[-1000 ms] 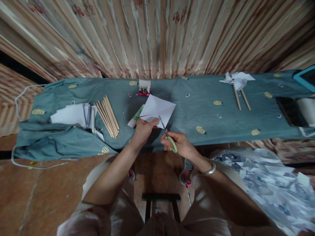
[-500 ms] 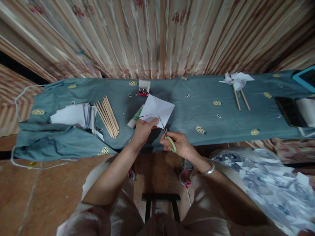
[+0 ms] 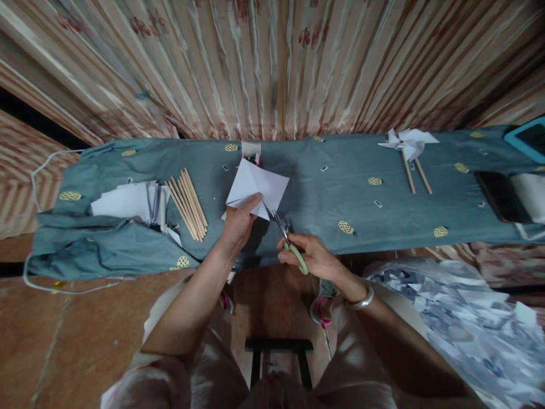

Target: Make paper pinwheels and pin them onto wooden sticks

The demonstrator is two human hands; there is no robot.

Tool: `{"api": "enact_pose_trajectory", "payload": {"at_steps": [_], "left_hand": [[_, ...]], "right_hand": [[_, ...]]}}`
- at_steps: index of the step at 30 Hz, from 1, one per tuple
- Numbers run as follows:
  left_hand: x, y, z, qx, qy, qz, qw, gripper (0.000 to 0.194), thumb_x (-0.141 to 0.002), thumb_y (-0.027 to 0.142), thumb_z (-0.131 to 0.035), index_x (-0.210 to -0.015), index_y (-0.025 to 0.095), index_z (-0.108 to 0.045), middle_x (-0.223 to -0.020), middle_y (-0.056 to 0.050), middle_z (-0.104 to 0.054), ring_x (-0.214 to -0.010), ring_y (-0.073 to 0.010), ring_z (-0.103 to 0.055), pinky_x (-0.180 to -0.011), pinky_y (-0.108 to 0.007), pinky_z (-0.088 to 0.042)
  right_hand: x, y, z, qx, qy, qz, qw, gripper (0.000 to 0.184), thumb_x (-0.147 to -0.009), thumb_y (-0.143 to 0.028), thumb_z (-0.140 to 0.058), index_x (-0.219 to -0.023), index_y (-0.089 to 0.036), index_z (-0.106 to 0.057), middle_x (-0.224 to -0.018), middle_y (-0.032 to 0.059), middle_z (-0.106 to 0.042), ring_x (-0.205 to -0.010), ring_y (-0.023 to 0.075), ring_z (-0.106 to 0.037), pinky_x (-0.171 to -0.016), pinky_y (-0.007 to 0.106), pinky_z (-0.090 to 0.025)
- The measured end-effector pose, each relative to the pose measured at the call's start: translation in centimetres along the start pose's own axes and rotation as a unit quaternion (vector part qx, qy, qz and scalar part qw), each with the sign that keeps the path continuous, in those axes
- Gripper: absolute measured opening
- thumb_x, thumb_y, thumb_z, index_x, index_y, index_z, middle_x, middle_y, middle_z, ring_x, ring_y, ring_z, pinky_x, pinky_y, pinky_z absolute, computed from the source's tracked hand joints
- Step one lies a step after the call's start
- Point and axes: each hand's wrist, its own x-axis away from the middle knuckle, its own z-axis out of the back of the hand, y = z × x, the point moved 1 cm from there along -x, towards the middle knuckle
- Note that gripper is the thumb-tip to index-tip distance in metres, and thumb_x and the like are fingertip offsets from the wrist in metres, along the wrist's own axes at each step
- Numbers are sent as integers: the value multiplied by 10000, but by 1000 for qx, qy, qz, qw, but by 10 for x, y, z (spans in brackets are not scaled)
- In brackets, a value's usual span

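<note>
A square sheet of white paper [image 3: 266, 183] is pinched in my left hand [image 3: 239, 221], thumb on top. Slits run in from its left and lower corners toward the middle. My right hand [image 3: 310, 253] grips scissors [image 3: 295, 254] with pale green handles. Their blades point up and left, just off the paper's lower right edge. Behind the sheet stands a small open box of metal pins [image 3: 251, 153], partly covered by the paper. The green and white tube under the paper is almost wholly hidden.
Left on the cloth-covered table [image 3: 323, 199] lie wooden sticks [image 3: 187, 204] and a stack of white paper [image 3: 123, 200]. White pinwheels [image 3: 411, 142] on sticks lie at the right, near a dark phone [image 3: 502, 196] and a blue-framed device [image 3: 528, 139]. A bag of paper scraps [image 3: 472, 324] sits lower right.
The paper has moved left with my left hand, out from between the scissor blades, and a slit now shows at its lower corner. My right hand has stayed nearly in place.
</note>
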Motion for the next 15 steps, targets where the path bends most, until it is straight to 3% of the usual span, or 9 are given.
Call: {"api": "enact_pose_trajectory", "payload": {"at_steps": [3, 6, 10, 15], "left_hand": [[-3, 4, 3, -23, 1, -29, 999, 423, -556, 285, -809, -946, 176, -689, -962, -58, -737, -988, -218, -669, -865, -320, -524], [0, -1, 5, -105, -16, -41, 993, 376, -558, 297, -814, -894, 165, -708, -901, -63, -743, -926, -235, -672, -840, -334, -528], [11, -18, 5, -253, -112, 19, 961, 270, -553, 314, -798, -745, 143, -716, -786, -53, -730, -751, -219, -644, -686, -312, -525], [21, -29, 2, -328, -222, 60, 916, 258, -611, 340, -728, -740, 117, -710, -666, -18, -673, -646, -173, -593, -592, -262, -470]], "right_hand": [[1, -4, 14, -40, 11, -1, 999, 368, -784, -541, -679, -846, -181, -641, -685, -7, -633, -615, 111, -558, -580, 229, -432], [-4, -5, 33, -87, 115, 4, 989, 436, -724, -590, -706, -879, -190, -628, -708, 8, -650, -639, 128, -571, -589, 244, -443], [-14, -5, 52, -99, 249, 31, 963, 488, -625, -581, -779, -896, -202, -635, -656, -35, -582, -594, 108, -506, -549, 234, -404], [-27, -7, 55, -133, 258, 46, 956, 487, -543, -512, -843, -857, -202, -639, -623, -62, -533, -542, 83, -450, -498, 225, -370]]}}
